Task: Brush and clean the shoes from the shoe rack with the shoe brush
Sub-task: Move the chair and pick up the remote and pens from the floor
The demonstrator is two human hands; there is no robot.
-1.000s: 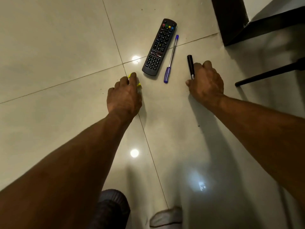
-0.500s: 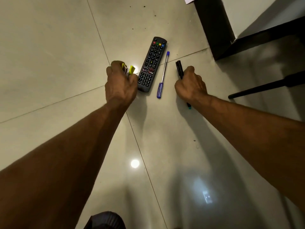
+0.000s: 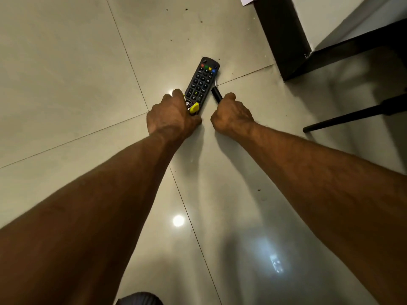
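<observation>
Nearest you, at the bottom edge, a bit of dark ribbed fabric [image 3: 138,299] shows, and your two bare forearms reach forward over the glossy tiled floor [image 3: 66,73], which carries bright light spots. Your left hand [image 3: 170,116] is curled around a small yellow object [image 3: 195,107] that pokes out between thumb and fingers; its kind cannot be told. That hand sits at the near end of a black remote control [image 3: 201,81], touching or overlapping it, though whether your fingers also grip the remote is hidden. Just beside it, your right hand [image 3: 231,116] is closed in a fist around a black pen or marker [image 3: 216,95], whose end sticks out forward past your knuckles, close alongside the remote's right edge. Farther off to the right a thin black leg [image 3: 352,116] slants across the floor, and beyond it stands dark furniture [image 3: 284,40] against a pale wall. No shoes, rack or brush appear anywhere in view.
</observation>
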